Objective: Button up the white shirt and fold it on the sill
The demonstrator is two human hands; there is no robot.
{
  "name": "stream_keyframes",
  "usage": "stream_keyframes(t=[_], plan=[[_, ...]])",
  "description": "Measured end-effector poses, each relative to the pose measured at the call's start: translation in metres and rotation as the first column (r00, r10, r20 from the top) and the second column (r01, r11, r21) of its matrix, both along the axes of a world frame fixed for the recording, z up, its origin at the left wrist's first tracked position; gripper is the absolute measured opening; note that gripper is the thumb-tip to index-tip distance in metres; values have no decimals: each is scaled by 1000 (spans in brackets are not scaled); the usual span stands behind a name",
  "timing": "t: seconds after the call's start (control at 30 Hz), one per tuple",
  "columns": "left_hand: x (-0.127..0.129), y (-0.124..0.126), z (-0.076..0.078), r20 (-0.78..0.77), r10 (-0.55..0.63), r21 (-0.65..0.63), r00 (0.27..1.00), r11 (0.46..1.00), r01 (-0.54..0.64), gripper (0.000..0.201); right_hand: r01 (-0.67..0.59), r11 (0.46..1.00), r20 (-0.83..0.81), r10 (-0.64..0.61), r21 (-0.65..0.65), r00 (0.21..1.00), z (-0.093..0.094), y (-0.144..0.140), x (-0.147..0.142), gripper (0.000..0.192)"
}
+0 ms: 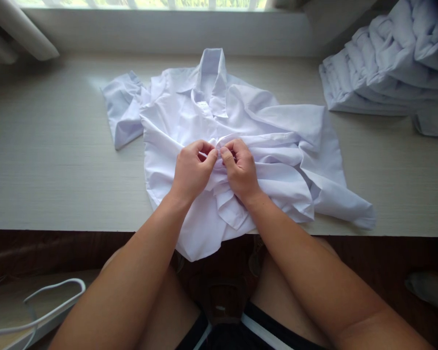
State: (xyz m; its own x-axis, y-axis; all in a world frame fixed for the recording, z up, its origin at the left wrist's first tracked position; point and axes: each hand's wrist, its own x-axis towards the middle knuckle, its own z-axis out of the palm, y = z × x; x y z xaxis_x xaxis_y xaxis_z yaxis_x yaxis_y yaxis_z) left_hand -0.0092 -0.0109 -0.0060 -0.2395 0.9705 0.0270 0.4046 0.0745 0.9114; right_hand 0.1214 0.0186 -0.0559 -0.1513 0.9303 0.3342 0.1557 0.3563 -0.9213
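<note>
The white shirt lies face up on the counter, its collar open and its body not yet folded, while the left hand and the right hand both pinch its front, so I cannot tell whether a button there is fastened, and at the right stands a stack of folded white clothes.

The shirt is thin, smooth woven cloth, matt and softly creased, with a crisper-looking collar. Folded cloth at upper right looks similarly matt. The desk has a pale, finely streaked, wood-like surface with a low sheen. At lower left, a white rim looks smooth; its material is unclear. The dark shorts are cloth.
</note>
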Motion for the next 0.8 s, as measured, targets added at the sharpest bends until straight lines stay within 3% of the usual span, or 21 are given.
stream_keyframes(t=[0.47,0.8], plan=[[7,3,-8,9,49,51,999,998,-49,14,41,999,0,-41,32,999,-6,0,-4,32],[5,4,-5,-31,66,36,997,997,-65,11,34,999,15,-34,13,999,-4,0,-3,31]])
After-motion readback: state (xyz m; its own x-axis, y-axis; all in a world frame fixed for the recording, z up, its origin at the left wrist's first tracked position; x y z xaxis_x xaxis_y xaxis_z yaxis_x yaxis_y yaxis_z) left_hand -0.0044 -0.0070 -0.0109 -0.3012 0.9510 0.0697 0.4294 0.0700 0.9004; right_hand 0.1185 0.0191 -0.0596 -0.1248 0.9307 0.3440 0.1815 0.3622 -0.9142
